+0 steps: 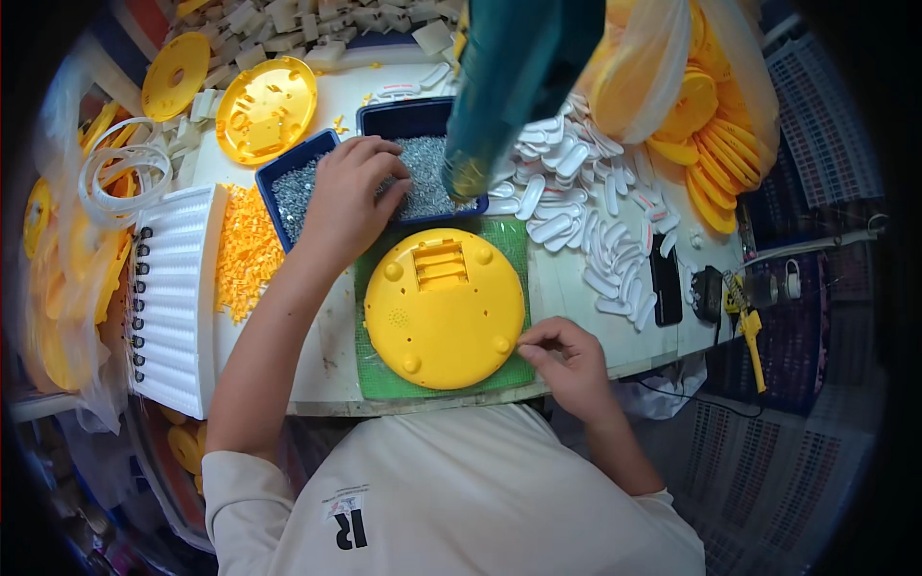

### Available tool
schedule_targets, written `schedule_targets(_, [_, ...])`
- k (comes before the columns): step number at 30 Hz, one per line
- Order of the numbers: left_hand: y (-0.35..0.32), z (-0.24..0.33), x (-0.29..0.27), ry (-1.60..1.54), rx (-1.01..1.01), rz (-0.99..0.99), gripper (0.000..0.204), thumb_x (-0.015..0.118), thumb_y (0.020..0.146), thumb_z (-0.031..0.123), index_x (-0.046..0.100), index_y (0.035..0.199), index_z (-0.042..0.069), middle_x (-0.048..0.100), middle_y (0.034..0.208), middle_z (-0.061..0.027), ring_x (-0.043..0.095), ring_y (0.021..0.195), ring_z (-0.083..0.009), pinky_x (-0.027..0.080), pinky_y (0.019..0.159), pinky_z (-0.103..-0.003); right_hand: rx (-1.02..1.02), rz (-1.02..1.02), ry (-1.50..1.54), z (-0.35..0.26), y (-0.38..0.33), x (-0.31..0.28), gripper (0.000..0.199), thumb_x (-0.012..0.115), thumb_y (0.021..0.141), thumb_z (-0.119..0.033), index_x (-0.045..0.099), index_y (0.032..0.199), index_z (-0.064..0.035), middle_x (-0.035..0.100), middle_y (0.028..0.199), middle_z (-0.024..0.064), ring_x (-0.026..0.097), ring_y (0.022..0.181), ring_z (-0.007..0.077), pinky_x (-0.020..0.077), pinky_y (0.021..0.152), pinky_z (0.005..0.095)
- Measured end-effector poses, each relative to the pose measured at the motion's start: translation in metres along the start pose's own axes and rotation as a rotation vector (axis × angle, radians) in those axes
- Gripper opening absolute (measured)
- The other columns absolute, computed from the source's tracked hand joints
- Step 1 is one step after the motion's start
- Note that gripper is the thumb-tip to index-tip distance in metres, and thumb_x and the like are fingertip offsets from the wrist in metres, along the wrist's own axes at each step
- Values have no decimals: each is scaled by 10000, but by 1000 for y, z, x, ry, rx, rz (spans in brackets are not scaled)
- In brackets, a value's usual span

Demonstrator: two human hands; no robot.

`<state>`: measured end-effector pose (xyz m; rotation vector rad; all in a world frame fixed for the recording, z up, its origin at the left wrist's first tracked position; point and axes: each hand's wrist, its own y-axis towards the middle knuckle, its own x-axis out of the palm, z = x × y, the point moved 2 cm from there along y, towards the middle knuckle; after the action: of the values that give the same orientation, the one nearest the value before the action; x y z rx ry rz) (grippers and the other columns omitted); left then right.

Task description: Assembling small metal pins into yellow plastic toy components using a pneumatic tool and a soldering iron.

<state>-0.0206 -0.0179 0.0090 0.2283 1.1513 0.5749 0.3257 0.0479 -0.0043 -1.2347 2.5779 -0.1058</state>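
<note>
A round yellow plastic housing [449,331] lies back side up on a green mat [379,382], its battery compartment [440,266] uncovered. My left hand [357,192] reaches over the blue bins of small metal screws [429,158], fingers bent and apart, nothing visible between them. At the housing's lower right edge is my right hand [571,367], thumb and forefinger pinched together. Whatever that pinch holds, if anything, is too small to make out. A teal power screwdriver [514,91] hangs over the right part of the bins, blurred, its tip near the screws.
Small yellow parts [248,250] are heaped beside a white ribbed tray [178,298]. A yellow cover [267,110] lies behind them. White oval pieces [567,182] spread at right, near a black phone [666,278]. Bagged yellow discs [715,144] stand at the far right.
</note>
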Motion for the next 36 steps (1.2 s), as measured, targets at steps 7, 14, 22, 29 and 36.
schedule_targets(7, [-38,25,-23,-284,-175,38,97,773,914,97,727,989,57,742,1003,-89,695,942,-305,540,825,-390,-242,-118,-221,-11,1,15,163,817,820,30,720,936,-30,663,946,78,663,901,223,526,813,319])
schedule_targets(14, [-107,54,-40,-418,-371,27,91,716,958,-10,702,1046,7,756,1029,-81,707,973,-164,548,872,-304,-238,-115,-259,-11,1,16,184,842,800,2,703,916,-30,656,926,80,644,840,225,515,770,315])
schedule_targets(22, [-159,95,-36,-417,-145,-38,191,843,816,59,706,944,96,753,1064,-90,715,1032,-285,526,958,-424,-292,-65,-310,-49,37,-18,156,774,841,19,682,963,-12,640,934,57,610,857,163,504,803,298])
schedule_targets(29, [-179,105,-16,-255,38,-19,217,878,800,178,691,904,138,741,1213,-23,668,1214,-254,465,1077,-458,-730,55,16,-123,111,4,469,679,1043,-369,601,1340,-13,662,1171,65,619,1034,148,485,920,304])
schedule_targets(36, [-174,99,-22,-246,88,-51,329,885,792,239,692,1031,121,731,1233,-33,667,1205,-259,483,1049,-459,-670,-398,223,-160,150,12,1052,343,971,-865,441,1517,29,634,1365,192,653,1187,262,494,1043,417])
